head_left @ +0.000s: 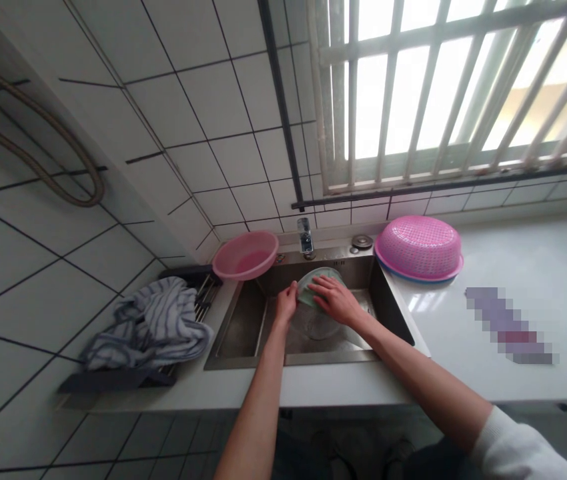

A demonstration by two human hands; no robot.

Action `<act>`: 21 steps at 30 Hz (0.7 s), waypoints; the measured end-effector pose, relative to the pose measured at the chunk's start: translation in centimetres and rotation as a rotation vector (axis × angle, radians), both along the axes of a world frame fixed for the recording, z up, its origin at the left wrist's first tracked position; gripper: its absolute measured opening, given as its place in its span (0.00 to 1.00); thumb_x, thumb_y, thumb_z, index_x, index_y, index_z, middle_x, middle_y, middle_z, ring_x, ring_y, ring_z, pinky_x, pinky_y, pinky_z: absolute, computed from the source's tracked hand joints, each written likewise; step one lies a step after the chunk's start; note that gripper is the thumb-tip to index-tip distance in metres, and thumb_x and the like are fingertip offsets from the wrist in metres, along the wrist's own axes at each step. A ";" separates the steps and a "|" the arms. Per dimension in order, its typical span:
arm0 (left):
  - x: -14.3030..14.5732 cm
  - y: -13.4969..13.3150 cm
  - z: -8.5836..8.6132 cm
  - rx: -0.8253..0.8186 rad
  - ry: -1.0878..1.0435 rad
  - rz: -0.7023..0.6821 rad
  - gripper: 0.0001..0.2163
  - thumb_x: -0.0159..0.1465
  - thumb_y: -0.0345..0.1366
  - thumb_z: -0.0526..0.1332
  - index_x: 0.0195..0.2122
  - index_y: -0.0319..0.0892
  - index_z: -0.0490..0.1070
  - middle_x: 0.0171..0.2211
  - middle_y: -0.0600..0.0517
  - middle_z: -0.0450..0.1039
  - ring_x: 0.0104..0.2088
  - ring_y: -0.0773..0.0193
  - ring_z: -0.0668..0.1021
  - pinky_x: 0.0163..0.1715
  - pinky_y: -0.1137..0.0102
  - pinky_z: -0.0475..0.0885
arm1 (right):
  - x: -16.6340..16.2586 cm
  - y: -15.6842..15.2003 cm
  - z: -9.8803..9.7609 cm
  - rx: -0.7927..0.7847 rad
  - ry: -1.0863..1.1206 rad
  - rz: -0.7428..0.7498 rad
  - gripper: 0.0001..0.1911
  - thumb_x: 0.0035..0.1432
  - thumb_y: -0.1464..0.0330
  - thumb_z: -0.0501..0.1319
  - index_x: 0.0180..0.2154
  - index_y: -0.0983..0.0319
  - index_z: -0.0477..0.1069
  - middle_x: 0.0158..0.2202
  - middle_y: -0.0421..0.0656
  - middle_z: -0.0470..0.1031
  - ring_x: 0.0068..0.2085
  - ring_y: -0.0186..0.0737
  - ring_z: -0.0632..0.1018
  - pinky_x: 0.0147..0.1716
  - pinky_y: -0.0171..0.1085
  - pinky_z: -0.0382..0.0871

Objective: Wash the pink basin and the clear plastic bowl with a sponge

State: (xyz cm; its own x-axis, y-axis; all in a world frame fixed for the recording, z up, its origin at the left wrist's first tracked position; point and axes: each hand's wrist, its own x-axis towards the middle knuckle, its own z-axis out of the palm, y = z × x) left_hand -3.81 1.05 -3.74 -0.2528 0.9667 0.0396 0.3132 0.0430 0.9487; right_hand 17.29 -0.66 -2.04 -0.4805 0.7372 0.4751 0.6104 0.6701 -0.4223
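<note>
Over the steel sink (243,327) I hold a pale green bowl (313,277) tilted on its side, under the faucet (305,237). My left hand (286,303) grips the bowl's left rim with closed fingers. My right hand (336,300) lies flat across the bowl's face with its fingers stretched out and pressed on it. Something round and clear (321,327) rests on the sink floor below the hands; I cannot make it out.
A pink basin (246,255) sits on the sink's back left corner. A striped towel (153,323) lies on a dish rack (113,380) at left. An upturned pink colander (418,248) stands on the white counter (528,260) at right. Tiled wall and barred window (438,87) behind.
</note>
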 end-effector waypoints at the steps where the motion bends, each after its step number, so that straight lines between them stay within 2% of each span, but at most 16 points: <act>1: 0.0 0.0 0.0 -0.011 -0.001 0.002 0.32 0.58 0.72 0.55 0.23 0.44 0.66 0.20 0.55 0.63 0.23 0.64 0.66 0.25 0.69 0.58 | 0.0 0.1 -0.1 -0.033 0.014 -0.061 0.24 0.74 0.62 0.57 0.67 0.58 0.70 0.69 0.51 0.68 0.70 0.52 0.69 0.70 0.55 0.63; 3: -0.1 -0.1 0.0 -0.026 0.003 0.003 0.32 0.58 0.73 0.55 0.23 0.45 0.65 0.19 0.55 0.62 0.23 0.64 0.66 0.25 0.69 0.58 | 0.0 0.1 -0.2 -0.057 0.021 -0.123 0.25 0.74 0.62 0.56 0.68 0.61 0.69 0.69 0.54 0.67 0.70 0.53 0.68 0.69 0.54 0.65; 4: -0.1 -0.1 0.0 -0.027 0.007 0.003 0.32 0.58 0.74 0.54 0.23 0.45 0.65 0.20 0.55 0.62 0.23 0.64 0.66 0.25 0.69 0.58 | -0.1 0.0 -0.2 -0.039 0.007 -0.099 0.25 0.74 0.63 0.56 0.68 0.61 0.69 0.70 0.54 0.67 0.71 0.54 0.67 0.69 0.54 0.64; 7: -0.3 -0.1 0.0 -0.005 0.024 0.013 0.33 0.57 0.74 0.54 0.23 0.45 0.65 0.20 0.55 0.62 0.23 0.64 0.65 0.26 0.69 0.57 | -0.5 -0.4 -0.1 0.060 -0.055 0.095 0.24 0.73 0.66 0.59 0.67 0.55 0.70 0.70 0.49 0.68 0.72 0.53 0.65 0.72 0.56 0.59; 9: -0.3 -0.2 0.0 0.003 0.021 0.023 0.32 0.57 0.74 0.55 0.23 0.45 0.65 0.20 0.55 0.61 0.23 0.64 0.64 0.26 0.69 0.56 | -0.5 -0.2 -0.1 0.072 -0.060 0.173 0.23 0.72 0.66 0.59 0.67 0.52 0.70 0.70 0.47 0.68 0.73 0.52 0.64 0.72 0.57 0.58; 11: -0.2 -0.2 0.0 -0.006 -0.003 0.025 0.32 0.58 0.73 0.56 0.23 0.45 0.65 0.20 0.55 0.61 0.23 0.64 0.64 0.26 0.69 0.56 | 0.0 0.4 -0.3 0.019 -0.016 0.136 0.24 0.73 0.65 0.59 0.67 0.53 0.69 0.70 0.48 0.66 0.73 0.51 0.64 0.71 0.56 0.59; 14: 0.1 -0.1 0.2 -0.035 -0.034 0.007 0.30 0.60 0.70 0.56 0.22 0.46 0.65 0.20 0.54 0.63 0.23 0.62 0.67 0.27 0.68 0.58 | 0.8 1.2 -0.8 -0.088 0.070 0.001 0.25 0.74 0.61 0.57 0.69 0.57 0.67 0.71 0.51 0.65 0.72 0.52 0.65 0.70 0.56 0.62; 16: 0.3 -0.1 0.5 -0.071 0.002 -0.006 0.28 0.62 0.67 0.57 0.20 0.46 0.66 0.19 0.52 0.65 0.24 0.60 0.69 0.28 0.68 0.59 | 0.8 1.0 -0.9 -0.102 0.077 -0.022 0.26 0.74 0.62 0.56 0.70 0.58 0.66 0.72 0.52 0.63 0.72 0.53 0.64 0.70 0.57 0.62; 21: 0.1 -0.4 1.3 -0.107 0.127 0.016 0.27 0.64 0.62 0.59 0.22 0.44 0.74 0.21 0.49 0.71 0.28 0.56 0.75 0.29 0.68 0.61 | -0.8 -0.5 -0.3 0.027 -0.018 0.184 0.24 0.74 0.67 0.57 0.68 0.54 0.68 0.71 0.47 0.65 0.74 0.51 0.62 0.73 0.58 0.55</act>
State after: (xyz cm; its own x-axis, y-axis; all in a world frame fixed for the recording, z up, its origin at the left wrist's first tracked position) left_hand -3.69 0.69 -2.46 -0.2677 0.9630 -0.0311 0.4285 0.1479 0.8913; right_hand 16.54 -1.15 -2.31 -0.6147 0.6232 0.4836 0.4841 0.7821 -0.3925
